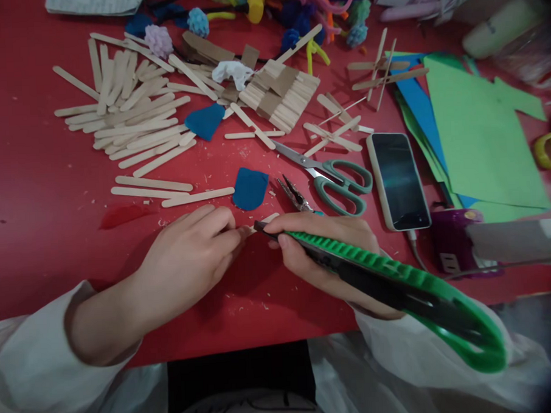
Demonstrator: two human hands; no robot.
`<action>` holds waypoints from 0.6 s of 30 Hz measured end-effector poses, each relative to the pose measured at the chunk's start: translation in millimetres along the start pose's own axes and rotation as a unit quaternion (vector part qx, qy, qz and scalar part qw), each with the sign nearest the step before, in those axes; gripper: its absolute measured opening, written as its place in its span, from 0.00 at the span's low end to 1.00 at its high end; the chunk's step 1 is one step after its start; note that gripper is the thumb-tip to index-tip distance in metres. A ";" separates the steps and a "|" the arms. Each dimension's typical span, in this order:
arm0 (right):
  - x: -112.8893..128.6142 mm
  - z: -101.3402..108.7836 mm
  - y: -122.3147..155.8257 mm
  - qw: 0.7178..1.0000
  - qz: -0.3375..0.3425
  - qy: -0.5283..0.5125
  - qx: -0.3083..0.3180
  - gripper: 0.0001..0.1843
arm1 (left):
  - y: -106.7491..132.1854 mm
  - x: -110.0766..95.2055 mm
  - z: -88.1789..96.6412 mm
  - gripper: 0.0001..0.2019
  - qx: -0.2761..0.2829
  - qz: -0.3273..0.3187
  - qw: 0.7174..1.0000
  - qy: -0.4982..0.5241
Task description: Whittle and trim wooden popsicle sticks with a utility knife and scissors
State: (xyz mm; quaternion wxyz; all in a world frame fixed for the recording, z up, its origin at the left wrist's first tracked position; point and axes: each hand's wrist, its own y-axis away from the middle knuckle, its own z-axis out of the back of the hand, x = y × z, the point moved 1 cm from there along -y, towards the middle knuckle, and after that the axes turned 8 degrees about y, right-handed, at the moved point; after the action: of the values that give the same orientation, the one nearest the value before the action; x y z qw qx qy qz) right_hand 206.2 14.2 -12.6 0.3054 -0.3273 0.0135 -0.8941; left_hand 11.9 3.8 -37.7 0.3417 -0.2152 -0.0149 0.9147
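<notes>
At the near edge of the red desk, just in front of the person's body, both hands work close together. The left hand lies knuckles up, its thumb and fingertips pinched tight on one end of a short craft stick that lies flat on the desk. The right hand is wrapped firmly around a green utility knife, fingers closed on the handle. The dark tip of the knife meets the stick right between the two hands, and the handle runs back towards the near right corner. Small wood chips lie scattered on the desk around the hands.

Just beyond the hands lie a blue felt piece, small pliers and green-handled scissors, with a phone face up to their right. Towards the far left is a loose pile of sticks; near the far middle sits a panel of joined sticks. Green paper sheets cover the right side, and pom-poms and pipe cleaners crowd the far edge.
</notes>
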 end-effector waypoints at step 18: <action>-3.2 -3.4 1.7 1.000 0.030 -0.004 -0.001 0.08 | -0.8 -0.1 -1.2 0.13 0.013 0.005 1.000 0.004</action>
State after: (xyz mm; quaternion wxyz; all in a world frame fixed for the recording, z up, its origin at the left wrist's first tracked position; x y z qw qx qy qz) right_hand 207.0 14.1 -17.6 0.3319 -0.3310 0.0232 -0.8830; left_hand 12.9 4.2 -38.6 0.3401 -0.2147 -0.0005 0.9155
